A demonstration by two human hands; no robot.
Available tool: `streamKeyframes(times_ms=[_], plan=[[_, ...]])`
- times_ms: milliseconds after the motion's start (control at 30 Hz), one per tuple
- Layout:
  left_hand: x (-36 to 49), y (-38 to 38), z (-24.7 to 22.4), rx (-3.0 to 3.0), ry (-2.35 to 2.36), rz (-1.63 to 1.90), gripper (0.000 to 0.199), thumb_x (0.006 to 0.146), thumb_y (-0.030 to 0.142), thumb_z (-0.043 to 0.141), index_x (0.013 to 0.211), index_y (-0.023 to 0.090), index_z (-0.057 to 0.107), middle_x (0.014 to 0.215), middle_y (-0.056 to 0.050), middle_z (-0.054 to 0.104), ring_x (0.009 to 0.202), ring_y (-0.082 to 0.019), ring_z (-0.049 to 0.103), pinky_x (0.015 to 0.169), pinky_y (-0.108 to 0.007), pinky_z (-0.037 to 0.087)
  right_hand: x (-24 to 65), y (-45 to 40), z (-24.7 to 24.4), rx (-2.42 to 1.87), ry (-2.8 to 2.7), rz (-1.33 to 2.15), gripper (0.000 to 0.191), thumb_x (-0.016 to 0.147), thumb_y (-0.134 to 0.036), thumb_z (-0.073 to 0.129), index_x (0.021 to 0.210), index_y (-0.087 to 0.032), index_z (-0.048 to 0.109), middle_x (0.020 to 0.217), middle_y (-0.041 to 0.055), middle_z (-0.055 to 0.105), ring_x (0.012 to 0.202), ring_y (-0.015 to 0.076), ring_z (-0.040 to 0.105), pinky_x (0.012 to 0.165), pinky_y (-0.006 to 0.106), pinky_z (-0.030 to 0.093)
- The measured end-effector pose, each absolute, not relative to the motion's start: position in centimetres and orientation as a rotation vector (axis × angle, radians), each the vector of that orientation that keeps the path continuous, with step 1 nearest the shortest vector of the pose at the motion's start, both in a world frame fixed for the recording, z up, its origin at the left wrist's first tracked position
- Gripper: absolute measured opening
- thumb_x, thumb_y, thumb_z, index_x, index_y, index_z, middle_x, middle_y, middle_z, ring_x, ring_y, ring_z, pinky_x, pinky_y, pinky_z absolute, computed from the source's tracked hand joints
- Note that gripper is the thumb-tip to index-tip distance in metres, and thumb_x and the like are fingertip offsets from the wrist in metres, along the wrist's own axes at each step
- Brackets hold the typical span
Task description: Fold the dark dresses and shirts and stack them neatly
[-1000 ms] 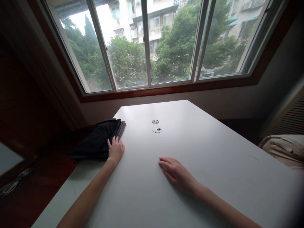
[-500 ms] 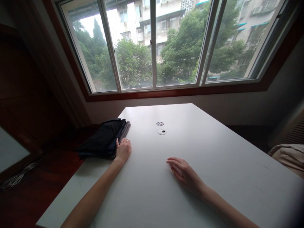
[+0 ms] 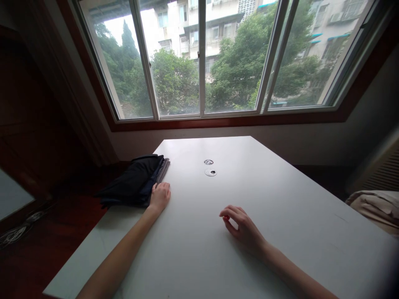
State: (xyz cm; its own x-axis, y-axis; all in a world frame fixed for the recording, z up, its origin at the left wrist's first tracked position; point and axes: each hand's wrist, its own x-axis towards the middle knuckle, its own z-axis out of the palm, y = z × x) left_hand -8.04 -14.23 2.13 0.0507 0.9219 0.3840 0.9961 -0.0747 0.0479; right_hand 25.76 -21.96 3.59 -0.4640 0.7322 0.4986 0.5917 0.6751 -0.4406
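My left hand (image 3: pixel 160 196) rests on the white table beside a stack of folded dark garments (image 3: pixel 134 181). Its fingers bend down onto the tabletop, and its thumb side is up against the stack's right edge; no grip on the cloth shows. Black and navy fabric makes up most of the stack, with grey-brown layers along its right side. To the right, my right hand (image 3: pixel 241 224) lies on its side on the table, loosely curved. A gap shows between its thumb and fingers, and nothing is in it.
Two round cable holes (image 3: pixel 210 172) are set into the white table (image 3: pixel 193 249). A beige fabric item (image 3: pixel 375 207) sits beyond the right edge. Cables (image 3: pixel 18 230) lie on the dark red floor at left. A wide window (image 3: pixel 201 62) stands behind the table.
My right fingers have curled in more, widening the gap to the thumb. My left thumb has drawn down from the stack's side. The stack itself looks the same.
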Motion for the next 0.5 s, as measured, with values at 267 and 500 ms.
streamKeyframes(times_ms=[267,500], plan=[[-8.11,-14.19,2.07,-2.097,-1.961,-0.471,0.026,0.091,0.017,0.041,0.107,0.021,0.061,0.111,-0.009,0.067,0.109,-0.022,0.058,0.108,-0.039,0.027,25.48,-22.35,3.77,-0.957,-2.230,0.272,0.017,0.092,-0.018,0.044,0.085,-0.021,0.059,0.080,0.0034,0.063,0.077,0.0162,0.059,0.079,0.032,0.047],[-8.15,-14.23,2.04,-2.108,-1.953,-0.466,0.026,0.091,0.017,0.040,0.107,0.021,0.061,0.112,-0.009,0.066,0.108,-0.021,0.058,0.108,-0.038,0.027,25.60,-22.40,3.36,-0.933,-2.216,0.288,0.019,0.092,-0.018,0.042,0.085,-0.021,0.059,0.080,0.0034,0.063,0.076,0.0161,0.059,0.079,0.033,0.047]])
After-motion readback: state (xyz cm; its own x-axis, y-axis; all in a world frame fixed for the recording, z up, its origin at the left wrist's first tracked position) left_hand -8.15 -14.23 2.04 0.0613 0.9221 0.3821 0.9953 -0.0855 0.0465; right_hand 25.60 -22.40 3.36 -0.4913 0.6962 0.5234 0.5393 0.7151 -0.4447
